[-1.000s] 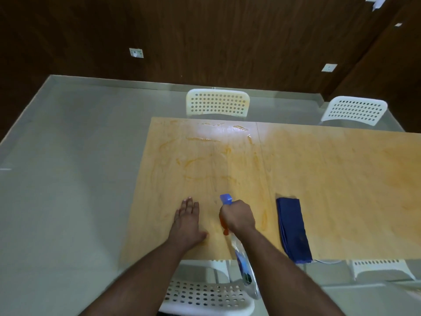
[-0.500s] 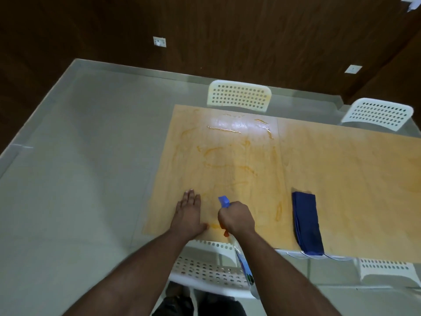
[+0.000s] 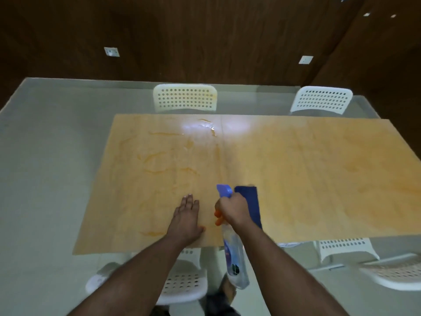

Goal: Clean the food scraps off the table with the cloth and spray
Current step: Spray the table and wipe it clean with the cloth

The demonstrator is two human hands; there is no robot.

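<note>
Dark wooden wall panels are seen behind a pale grey floor, and a light wooden table (image 3: 296, 179) stands in the middle. Orange smears of food (image 3: 157, 163) are spread on the table's far left half, and one more smear lies near its front edge. The left hand (image 3: 185, 218) is laid flat on the table near the front edge, with fingers straight and together, holding nothing. Just to the right of it, the spray bottle (image 3: 232, 254) is gripped at the neck by the right hand (image 3: 233, 210), the fingers curled round it; the blue nozzle is pointed away over the table and the clear body hangs past the table's front edge. The folded blue cloth (image 3: 249, 201) lies on the table, partly hidden behind the right hand. White perforated chairs (image 3: 184, 96) are placed round the table.
</note>
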